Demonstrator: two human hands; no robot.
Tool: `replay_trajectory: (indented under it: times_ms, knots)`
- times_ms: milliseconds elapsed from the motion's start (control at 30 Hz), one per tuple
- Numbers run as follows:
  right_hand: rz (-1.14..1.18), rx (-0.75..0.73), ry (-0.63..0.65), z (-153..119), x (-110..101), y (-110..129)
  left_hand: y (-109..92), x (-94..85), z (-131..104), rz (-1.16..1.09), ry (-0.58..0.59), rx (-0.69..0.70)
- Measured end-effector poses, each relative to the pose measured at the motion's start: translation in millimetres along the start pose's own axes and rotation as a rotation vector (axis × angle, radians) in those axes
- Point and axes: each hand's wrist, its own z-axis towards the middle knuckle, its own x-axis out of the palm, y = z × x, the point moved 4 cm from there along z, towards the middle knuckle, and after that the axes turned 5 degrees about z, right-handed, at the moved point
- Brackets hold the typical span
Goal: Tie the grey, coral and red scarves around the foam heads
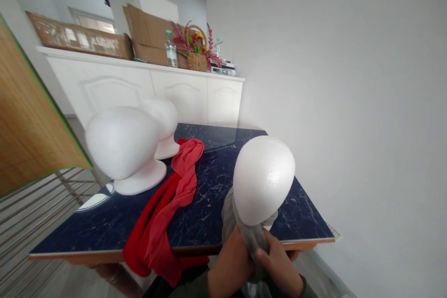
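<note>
A white foam mannequin head (pixel 263 177) stands near the front right edge of the table, with a grey scarf (pixel 254 238) wrapped around its neck. Just below the head, my left hand (pixel 233 258) is closed on the scarf. My right hand (pixel 277 260) grips the same cloth from the right side, its thumb lying across the fabric. The scarf's lower end hangs between my wrists, partly hidden. To the left, a red scarf (pixel 185 181) lies in a long strip and droops over the front edge, touching neither hand.
Two more white mannequin heads, a near one (pixel 122 142) and a farther one (pixel 162 118), occupy the left of the dark blue marbled table (pixel 209 172). Behind stands a white cabinet (pixel 185 86) with cardboard boxes (pixel 148 32), a water bottle (pixel 171 50) and a flower basket (pixel 197 61). A wall borders the right.
</note>
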Motion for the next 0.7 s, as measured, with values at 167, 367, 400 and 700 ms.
replay_trajectory:
  times_ms: [167, 367, 400, 700]
  knots:
    - [0.099, 0.12, -0.113, 1, -8, -9, 21, -8.1, -5, 0.464, -0.116, 0.063]
    - [0.658, 0.2, -0.06, 3, -5, -17, 23, -20.3, -5, 0.44, -0.162, -0.031]
    - [0.68, 0.196, -0.028, 3, -4, -16, 21, -20.5, -4, 0.432, -0.139, -0.023]
    - [0.319, 0.15, -0.21, 25, -40, -30, 30, -39.8, 4, -0.469, -0.096, -0.436]
